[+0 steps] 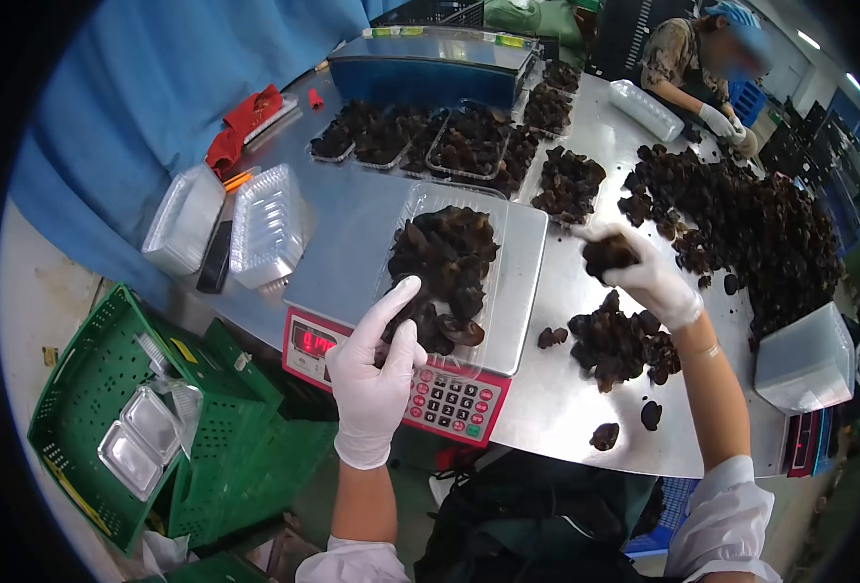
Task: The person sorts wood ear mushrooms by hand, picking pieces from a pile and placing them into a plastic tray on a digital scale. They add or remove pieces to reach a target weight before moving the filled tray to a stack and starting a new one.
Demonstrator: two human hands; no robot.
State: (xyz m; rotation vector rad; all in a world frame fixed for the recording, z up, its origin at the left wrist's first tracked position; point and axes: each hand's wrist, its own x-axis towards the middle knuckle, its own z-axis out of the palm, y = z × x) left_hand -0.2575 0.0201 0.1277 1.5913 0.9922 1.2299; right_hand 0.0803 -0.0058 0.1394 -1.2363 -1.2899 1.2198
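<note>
A clear plastic tray (493,219) heaped with dark wood ear mushrooms (445,257) rests on the metal platform of a red and white scale (483,413). My left hand (372,384), in a white glove, is at the tray's near left corner. Its index finger and thumb are apart and touch the mushrooms. To the right of the scale, my gloved right hand (653,282) is raised over the table with its fingers closed round a clump of wood ear mushrooms (607,255). Below it lies a loose pile of mushrooms (610,340), with a few single pieces around.
Filled trays (469,141) stand behind the scale. A large mushroom heap (741,223) covers the right side. Empty tray stacks (267,228) are at left, another stack (807,360) at right. A green crate (129,408) sits lower left. A co-worker (702,73) works across the table.
</note>
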